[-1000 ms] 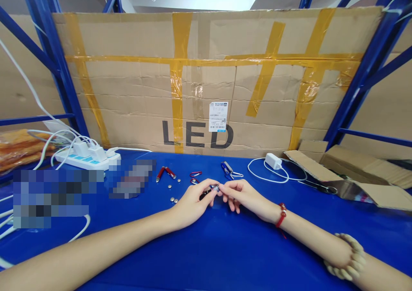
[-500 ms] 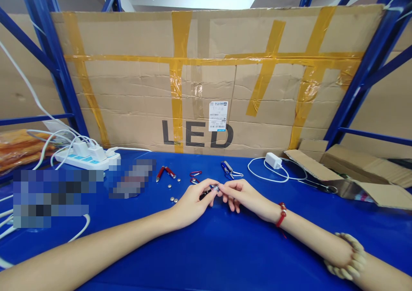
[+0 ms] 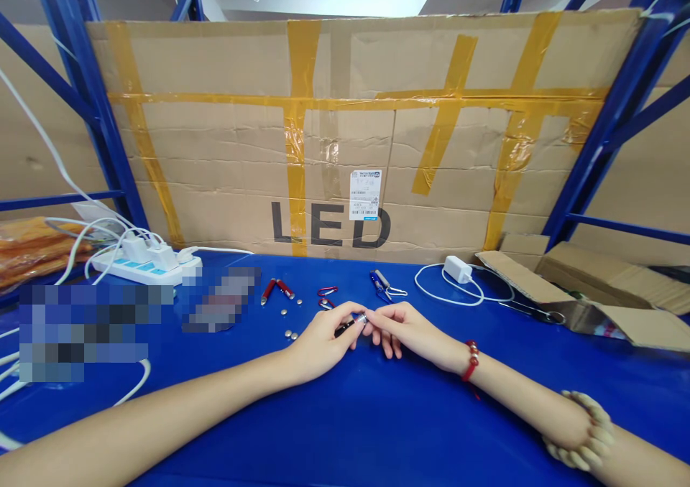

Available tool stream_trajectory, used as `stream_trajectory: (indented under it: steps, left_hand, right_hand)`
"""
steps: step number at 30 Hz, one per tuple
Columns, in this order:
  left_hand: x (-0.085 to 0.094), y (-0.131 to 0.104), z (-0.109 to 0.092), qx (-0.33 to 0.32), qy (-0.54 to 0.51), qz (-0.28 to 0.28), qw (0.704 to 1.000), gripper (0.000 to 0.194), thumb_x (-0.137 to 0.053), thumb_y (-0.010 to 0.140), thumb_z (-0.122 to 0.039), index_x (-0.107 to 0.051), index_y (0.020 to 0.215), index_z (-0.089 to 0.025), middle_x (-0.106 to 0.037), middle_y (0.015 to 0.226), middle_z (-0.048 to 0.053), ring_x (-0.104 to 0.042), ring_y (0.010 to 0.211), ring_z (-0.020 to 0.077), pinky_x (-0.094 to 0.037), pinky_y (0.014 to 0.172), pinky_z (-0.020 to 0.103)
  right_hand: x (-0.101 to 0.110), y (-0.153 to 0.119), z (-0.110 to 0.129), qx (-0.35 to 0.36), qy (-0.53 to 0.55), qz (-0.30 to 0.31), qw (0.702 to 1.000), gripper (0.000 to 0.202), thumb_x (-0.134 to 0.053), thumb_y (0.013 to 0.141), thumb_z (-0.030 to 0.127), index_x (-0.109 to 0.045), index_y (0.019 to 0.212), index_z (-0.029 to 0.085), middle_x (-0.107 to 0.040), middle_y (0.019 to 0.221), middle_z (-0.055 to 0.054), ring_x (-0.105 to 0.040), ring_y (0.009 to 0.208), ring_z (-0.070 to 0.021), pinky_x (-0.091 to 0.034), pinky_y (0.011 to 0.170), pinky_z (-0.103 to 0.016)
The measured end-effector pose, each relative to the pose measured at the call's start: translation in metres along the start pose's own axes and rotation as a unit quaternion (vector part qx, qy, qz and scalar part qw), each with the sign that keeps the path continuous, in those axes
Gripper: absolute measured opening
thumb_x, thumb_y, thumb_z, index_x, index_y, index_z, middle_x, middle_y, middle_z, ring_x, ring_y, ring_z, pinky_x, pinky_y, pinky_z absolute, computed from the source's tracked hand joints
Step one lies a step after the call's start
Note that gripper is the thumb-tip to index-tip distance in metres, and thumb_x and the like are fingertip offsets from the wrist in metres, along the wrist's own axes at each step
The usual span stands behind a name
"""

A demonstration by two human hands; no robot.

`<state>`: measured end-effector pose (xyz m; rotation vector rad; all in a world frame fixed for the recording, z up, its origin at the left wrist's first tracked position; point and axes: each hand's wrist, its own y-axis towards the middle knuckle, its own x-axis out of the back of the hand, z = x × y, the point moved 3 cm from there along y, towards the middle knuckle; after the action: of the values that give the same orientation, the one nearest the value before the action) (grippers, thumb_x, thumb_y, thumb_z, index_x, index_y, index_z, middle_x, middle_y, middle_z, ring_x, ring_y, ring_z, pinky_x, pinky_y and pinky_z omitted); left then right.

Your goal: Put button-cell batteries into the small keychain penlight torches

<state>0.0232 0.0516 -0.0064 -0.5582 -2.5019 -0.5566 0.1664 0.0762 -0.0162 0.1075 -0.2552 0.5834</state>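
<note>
At a smooth blue tabletop (image 3: 345,422), mid-scene: gripping a slim black-and-silver cylinder (image 3: 344,327) in the left hand (image 3: 322,336), pinching its silver right end in the right hand (image 3: 399,324), right of small round silvery discs (image 3: 288,334).

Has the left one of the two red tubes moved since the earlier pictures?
No. The left red tube keeps its place relative to the printed letter L behind it.

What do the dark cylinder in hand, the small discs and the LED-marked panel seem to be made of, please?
Dark cylinder: probably metal, given its glossy finish and silvery end, though plastic is possible. Small discs: likely metal, smooth, with a silvery sheen. LED-marked panel: matt brown cardboard, judging by its creases.
</note>
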Motion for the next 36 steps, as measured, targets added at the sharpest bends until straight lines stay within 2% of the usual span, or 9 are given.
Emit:
stream_trajectory:
  steps: [11, 28, 33, 36]
  left_hand:
    - [-0.0020, -0.0019, 0.0022, -0.015, 0.050, 0.008, 0.999, 0.024, -0.036, 0.085, -0.031, -0.052, 0.098, -0.018, -0.053, 0.060, -0.003, -0.045, 0.052, 0.0077, -0.033, 0.050, 0.019]
    - [-0.0018, -0.0009, 0.0025, -0.008, 0.050, 0.017, 0.999, 0.025, -0.036, 0.085, -0.031, -0.051, 0.099, -0.018, -0.053, 0.059, -0.003, -0.045, 0.052, 0.0081, -0.033, 0.051, 0.019]
    - [0.0001, -0.0006, 0.0017, -0.003, 0.063, 0.010, 0.998, 0.026, -0.032, 0.086, -0.030, -0.051, 0.101, -0.020, -0.054, 0.064, -0.004, -0.050, 0.062, 0.0102, -0.036, 0.062, 0.021]
    - [0.0010, -0.0003, 0.0036, 0.005, 0.069, -0.004, 0.998, 0.026, -0.030, 0.087, -0.030, -0.050, 0.102, -0.021, -0.053, 0.065, -0.004, -0.050, 0.066, 0.0109, -0.036, 0.066, 0.022]
  right_hand:
    - [-0.0008, -0.0013, 0.0020, 0.003, -0.027, 0.014, 1.000, 0.048, -0.047, 0.075, 0.056, -0.062, 0.069, 0.010, -0.057, 0.055, 0.000, -0.051, 0.042, -0.0048, -0.038, 0.037, -0.014]
    - [-0.0010, -0.0002, -0.0005, 0.006, -0.020, 0.010, 1.000, 0.049, -0.047, 0.074, 0.056, -0.061, 0.068, 0.010, -0.056, 0.054, 0.000, -0.051, 0.041, -0.0049, -0.038, 0.036, -0.014]
    - [0.0017, -0.0014, 0.0015, 0.019, -0.046, -0.056, 0.997, 0.046, -0.052, 0.070, 0.058, -0.055, 0.061, 0.013, -0.051, 0.048, 0.003, -0.048, 0.036, -0.0052, -0.035, 0.032, -0.014]
    - [0.0065, -0.0039, 0.0070, 0.067, -0.096, -0.134, 0.984, 0.037, -0.058, 0.067, 0.052, -0.055, 0.071, 0.015, -0.055, 0.055, 0.002, -0.048, 0.036, -0.0052, -0.036, 0.032, -0.015]
